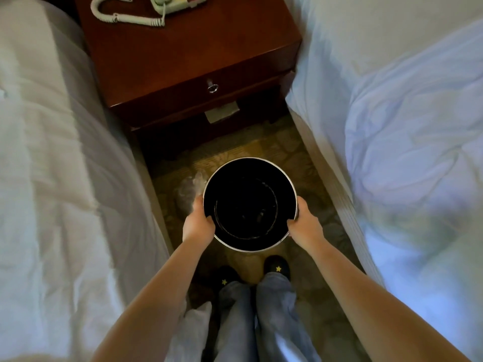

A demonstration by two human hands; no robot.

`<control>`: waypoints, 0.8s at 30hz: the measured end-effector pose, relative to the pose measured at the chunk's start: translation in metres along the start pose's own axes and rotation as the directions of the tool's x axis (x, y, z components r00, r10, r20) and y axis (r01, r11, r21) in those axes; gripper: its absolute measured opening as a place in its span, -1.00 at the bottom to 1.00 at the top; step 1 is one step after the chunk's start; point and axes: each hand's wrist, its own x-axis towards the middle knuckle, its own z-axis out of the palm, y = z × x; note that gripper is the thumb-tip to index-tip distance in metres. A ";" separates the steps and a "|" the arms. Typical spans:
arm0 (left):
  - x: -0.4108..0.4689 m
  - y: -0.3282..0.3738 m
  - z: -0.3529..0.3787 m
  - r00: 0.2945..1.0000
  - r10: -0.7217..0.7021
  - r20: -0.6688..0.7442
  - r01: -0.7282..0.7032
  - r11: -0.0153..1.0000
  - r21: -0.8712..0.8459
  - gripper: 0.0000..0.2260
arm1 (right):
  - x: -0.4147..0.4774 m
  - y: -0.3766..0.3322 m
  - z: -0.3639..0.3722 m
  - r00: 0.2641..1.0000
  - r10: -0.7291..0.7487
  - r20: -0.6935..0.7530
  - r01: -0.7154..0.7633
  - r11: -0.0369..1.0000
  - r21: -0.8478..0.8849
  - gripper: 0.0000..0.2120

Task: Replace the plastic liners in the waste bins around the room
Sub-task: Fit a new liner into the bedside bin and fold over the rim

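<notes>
Bin: we hold the round black waste bin [261,176] with its pale metal rim over the patterned carpet [235,145], in the aisle between the two beds. We cannot tell whether it rests on the floor or is lifted.
Left hand: our left hand [198,223] grips the rim at about eight o'clock, thumb hooked inside.
Right hand: our right hand [304,226] grips the rim at about four o'clock, thumb inside, fingers curled round the outer wall.
Inside the bin: dark and bare as far as we can see, with the base ring showing. We see no liner folded over the rim.
Plastic: a crumpled clear plastic [189,188] lies on the carpet at ten o'clock of the bin, just beside it. We cannot say whether it is an old liner or a fresh one.
Surroundings: the nightstand [188,53] stands at twelve o'clock, a telephone [170,3] on its tabletop.
Progress: we judge this bin is at the unlined stage, and a fresh liner is not yet fitted. Other bins are out of view.
</notes>
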 end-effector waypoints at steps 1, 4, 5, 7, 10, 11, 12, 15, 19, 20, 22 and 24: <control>0.004 -0.003 0.004 1.000 -0.005 -0.006 0.005 1.000 0.001 -0.49 | 0.003 0.002 0.001 1.000 0.001 0.007 -0.001 1.000 0.005 -0.42; 0.011 -0.010 0.014 1.000 -0.030 -0.008 0.030 1.000 0.004 -0.54 | 0.010 0.011 0.008 1.000 0.008 0.005 -0.008 1.000 -0.007 -0.41; 0.013 -0.013 0.017 0.999 -0.041 -0.003 0.041 0.999 0.004 -0.54 | 0.012 0.014 0.011 1.000 0.005 0.001 -0.005 1.000 -0.017 -0.41; 0.020 -0.019 0.021 0.998 -0.063 0.016 0.064 0.998 -0.005 -0.53 | 0.018 0.020 0.018 1.000 0.001 -0.005 -0.001 1.000 -0.026 -0.42; 0.032 -0.027 0.030 0.995 -0.080 0.057 0.082 0.996 -0.024 -0.54 | 0.035 0.032 0.030 1.000 0.001 -0.025 -0.002 0.999 -0.036 -0.43; 0.038 -0.029 0.034 0.993 -0.092 0.072 0.094 0.995 -0.032 -0.54 | 0.042 0.037 0.033 1.000 0.007 -0.030 -0.008 0.999 -0.037 -0.43; 0.044 -0.030 0.038 0.990 -0.111 0.089 0.114 0.993 -0.040 -0.53 | 0.049 0.041 0.037 0.999 0.016 -0.029 -0.017 0.999 -0.037 -0.42; 0.063 -0.036 0.052 0.976 -0.180 0.124 0.189 0.980 -0.066 -0.48 | 0.067 0.054 0.046 0.999 0.030 -0.018 -0.031 0.998 -0.045 -0.43; 0.089 -0.053 0.071 0.955 -0.264 0.137 0.278 0.956 -0.098 -0.47 | 0.091 0.069 0.064 0.998 0.061 -0.027 -0.064 0.994 -0.093 -0.49; 0.094 -0.059 0.075 0.954 -0.269 0.134 0.284 0.953 -0.103 -0.48 | 0.097 0.073 0.068 0.997 0.070 -0.031 -0.073 0.992 -0.106 -0.51; 0.105 -0.069 0.084 0.955 -0.262 0.138 0.278 0.954 -0.112 -0.48 | 0.109 0.082 0.077 0.997 0.072 -0.038 -0.076 0.990 -0.123 -0.53; 0.113 -0.076 0.092 0.957 -0.256 0.139 0.274 0.954 -0.126 -0.50 | 0.120 0.091 0.084 0.996 0.073 -0.045 -0.078 0.988 -0.133 -0.54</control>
